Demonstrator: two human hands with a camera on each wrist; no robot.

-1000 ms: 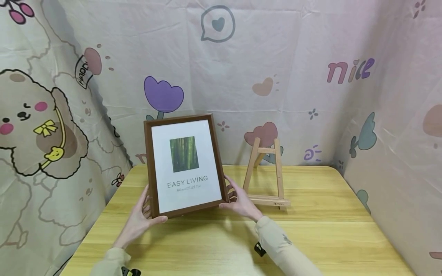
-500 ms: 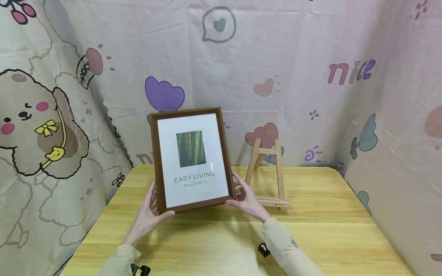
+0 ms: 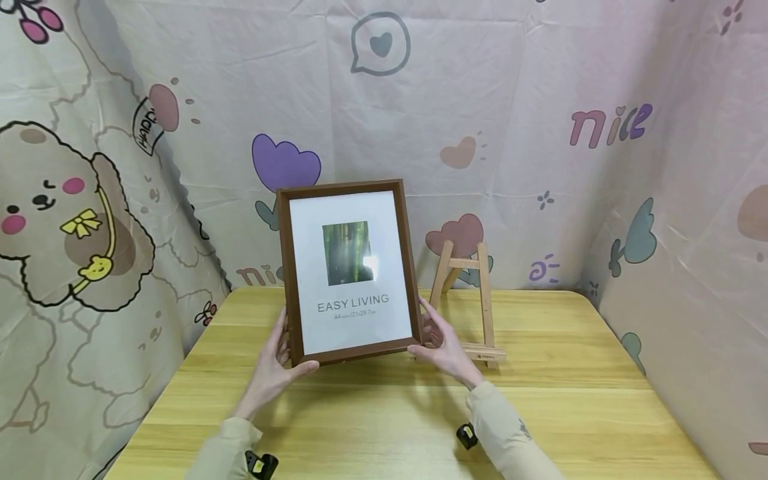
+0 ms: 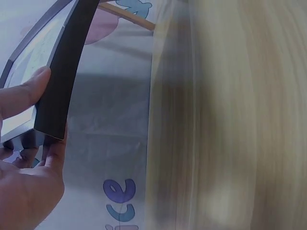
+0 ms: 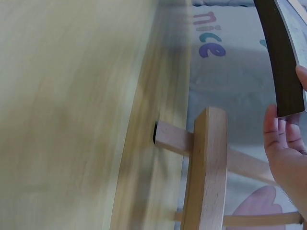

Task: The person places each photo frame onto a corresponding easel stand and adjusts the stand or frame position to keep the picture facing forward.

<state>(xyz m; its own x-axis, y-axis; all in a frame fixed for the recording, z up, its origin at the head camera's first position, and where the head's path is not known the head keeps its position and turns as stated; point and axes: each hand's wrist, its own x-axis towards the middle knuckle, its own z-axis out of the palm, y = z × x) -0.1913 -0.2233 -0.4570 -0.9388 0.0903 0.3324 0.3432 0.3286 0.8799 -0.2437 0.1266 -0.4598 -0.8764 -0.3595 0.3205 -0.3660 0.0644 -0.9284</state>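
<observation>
A brown picture frame [image 3: 351, 349] with a white sheet reading "EASY LIVING" is held up off the table, slightly tilted. My left hand [image 3: 270, 367] grips its lower left corner, thumb over the front edge and fingers behind. At the lower right corner my right hand [image 3: 445, 350] holds it the same way. In the left wrist view the frame's dark edge [image 4: 62, 72] lies between thumb and fingers. Just right of the frame stands a small wooden easel [image 3: 486, 307], its left leg and ledge partly covered by the frame and my right hand. The right wrist view shows the easel's ledge [image 5: 208, 167] close up, apart from the frame.
The wood-grain table [image 3: 570, 387] lies under everything. A printed cloth [image 3: 516, 80] hangs behind it and on both sides. Black devices [image 3: 262, 465] are strapped under the sleeves.
Both hands have carried the picture frame right and upward, closer to the easel, and its tilt has lessened slightly. The easel stays where it was.
</observation>
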